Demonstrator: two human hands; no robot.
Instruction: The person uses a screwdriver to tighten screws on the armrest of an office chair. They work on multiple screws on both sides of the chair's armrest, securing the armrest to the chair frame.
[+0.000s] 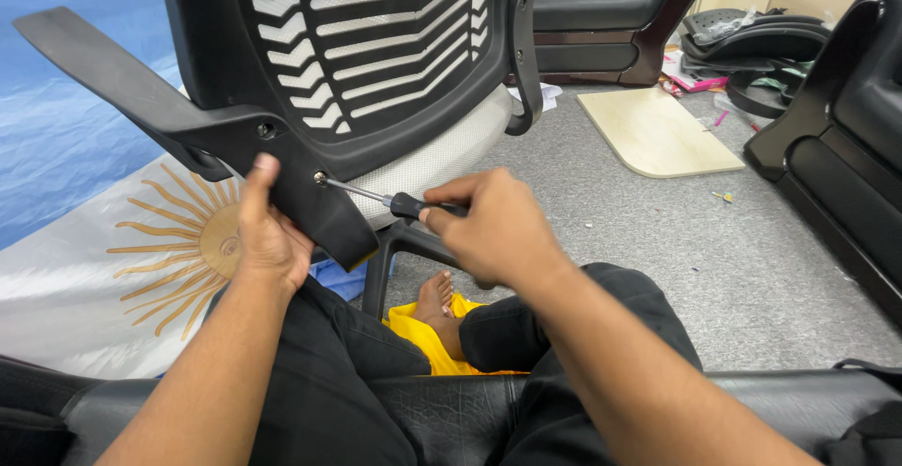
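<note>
Right hand (493, 226) grasping screwdriver (399, 203), tip on screw (320, 178) at 9 o'clock. Left hand (268, 231) gripping chair bracket (310, 194). Fastening step; needs steady turning pressure.

Your right hand (493, 226) hides most of the screwdriver (406, 205) handle; the chair back (376, 43) runs off the frame at twelve o'clock.

Chair back (376, 43) showing black w/ white slats; seat (442, 151) grey mesh; cloth (85, 269) looking blue & white w/ gold sun; rag (423, 339) showing yellow.
</note>
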